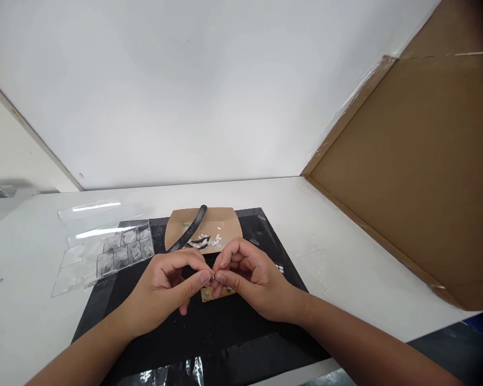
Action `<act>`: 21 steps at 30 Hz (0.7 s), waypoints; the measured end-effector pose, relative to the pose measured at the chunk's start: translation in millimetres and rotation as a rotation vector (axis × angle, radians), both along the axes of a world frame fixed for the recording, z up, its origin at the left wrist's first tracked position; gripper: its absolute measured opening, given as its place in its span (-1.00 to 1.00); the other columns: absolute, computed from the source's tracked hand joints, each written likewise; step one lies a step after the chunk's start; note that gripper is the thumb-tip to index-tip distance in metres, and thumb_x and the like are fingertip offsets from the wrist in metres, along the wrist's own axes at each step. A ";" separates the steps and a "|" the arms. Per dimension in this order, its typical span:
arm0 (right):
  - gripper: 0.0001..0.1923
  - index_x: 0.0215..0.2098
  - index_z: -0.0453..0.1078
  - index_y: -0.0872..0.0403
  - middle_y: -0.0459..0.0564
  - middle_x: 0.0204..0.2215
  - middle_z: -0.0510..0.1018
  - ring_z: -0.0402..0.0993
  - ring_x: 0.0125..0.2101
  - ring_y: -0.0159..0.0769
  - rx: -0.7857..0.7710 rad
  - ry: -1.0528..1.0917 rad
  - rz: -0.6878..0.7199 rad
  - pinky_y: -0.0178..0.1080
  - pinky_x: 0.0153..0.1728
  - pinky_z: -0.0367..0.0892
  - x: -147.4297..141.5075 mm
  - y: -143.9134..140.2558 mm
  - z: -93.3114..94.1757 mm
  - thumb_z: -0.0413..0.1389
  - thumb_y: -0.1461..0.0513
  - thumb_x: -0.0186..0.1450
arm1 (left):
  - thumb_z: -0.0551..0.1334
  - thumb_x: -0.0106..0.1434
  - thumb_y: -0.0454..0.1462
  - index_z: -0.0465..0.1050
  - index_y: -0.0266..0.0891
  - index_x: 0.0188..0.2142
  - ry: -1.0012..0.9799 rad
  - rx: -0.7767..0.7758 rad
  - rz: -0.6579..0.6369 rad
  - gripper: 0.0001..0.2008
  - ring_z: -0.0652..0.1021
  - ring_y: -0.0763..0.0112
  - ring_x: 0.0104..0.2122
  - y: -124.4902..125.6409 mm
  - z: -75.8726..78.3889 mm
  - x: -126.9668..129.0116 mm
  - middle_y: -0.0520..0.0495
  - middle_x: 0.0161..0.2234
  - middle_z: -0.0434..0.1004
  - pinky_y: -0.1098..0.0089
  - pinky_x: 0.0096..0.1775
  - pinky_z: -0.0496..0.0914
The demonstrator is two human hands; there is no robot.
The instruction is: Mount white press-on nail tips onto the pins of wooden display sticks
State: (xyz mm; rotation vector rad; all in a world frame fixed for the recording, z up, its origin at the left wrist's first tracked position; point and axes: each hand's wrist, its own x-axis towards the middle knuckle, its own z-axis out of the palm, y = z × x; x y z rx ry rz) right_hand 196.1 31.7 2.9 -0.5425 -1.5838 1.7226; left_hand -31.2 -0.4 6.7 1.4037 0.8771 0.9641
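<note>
My left hand (169, 289) and my right hand (253, 279) meet over the black mat, fingertips nearly touching. Both are closed in a pinch, thumb against forefinger. Between them is a tiny dark, shiny piece (213, 277), too small for me to name. Just beneath the fingers lies a small yellow strip (207, 295) with little round bits on it, partly covered by my right hand. Behind the hands stands a brown paper tray (229, 217) holding small white chips and dark scraps. A curved black nail file (191, 230) leans across its left side.
A clear compartment box (124, 252) with its lid open sits at the left, holding whitish pieces. Small white ovals (280, 268) lie right of my right hand on the black mat (209, 343). Clear pieces lie on the white table (346, 257). A cardboard panel (418, 161) rises at the right.
</note>
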 end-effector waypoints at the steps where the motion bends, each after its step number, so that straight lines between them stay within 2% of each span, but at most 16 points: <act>1: -0.83 -0.13 0.34 0.04 -0.09 -0.30 0.63 0.68 -0.26 -0.37 0.008 0.003 -0.005 -0.23 -0.17 0.63 -0.1 -0.3 0.0 0.26 0.21 0.48 | 0.34 0.45 -0.15 0.68 -0.21 -0.18 -0.013 -0.011 -0.002 -0.80 0.50 0.62 -0.54 -0.6 -0.2 0.2 -0.06 -0.26 0.53 0.63 -0.60 0.48; 15: -0.87 -0.13 0.33 0.03 -0.07 -0.26 0.62 0.70 -0.26 -0.35 0.149 -0.008 -0.041 -0.23 -0.21 0.65 -0.2 -2.9 1.5 0.23 0.28 0.49 | 0.40 0.38 -0.10 0.64 -0.25 -0.27 -0.099 -0.154 0.061 -0.75 0.54 0.48 -0.45 -7.5 1.0 9.0 -0.08 -0.29 0.51 0.63 -0.64 0.43; 18: -0.88 -0.11 0.34 0.01 -0.08 -0.25 0.61 0.69 -0.27 -0.36 0.228 -0.018 -0.058 -0.23 -0.23 0.65 -0.2 -2.9 -0.2 0.21 0.29 0.50 | 0.42 0.36 -0.08 0.62 -0.25 -0.26 -0.112 -0.178 0.095 -0.74 0.52 0.51 -0.49 -9.9 -0.7 11.2 -0.06 -0.30 0.51 0.62 -0.66 0.42; 21: -0.88 -0.12 0.36 0.00 -0.08 -0.23 0.61 0.66 -0.28 -0.38 0.397 -0.054 -0.129 -0.27 -0.25 0.60 0.4 -1.7 -2.7 0.22 0.31 0.48 | 0.41 0.37 -0.07 0.60 -0.23 -0.24 -0.109 -0.202 0.132 -0.73 0.48 0.58 -0.56 -12.2 -3.3 12.7 -0.04 -0.29 0.53 0.62 -0.67 0.40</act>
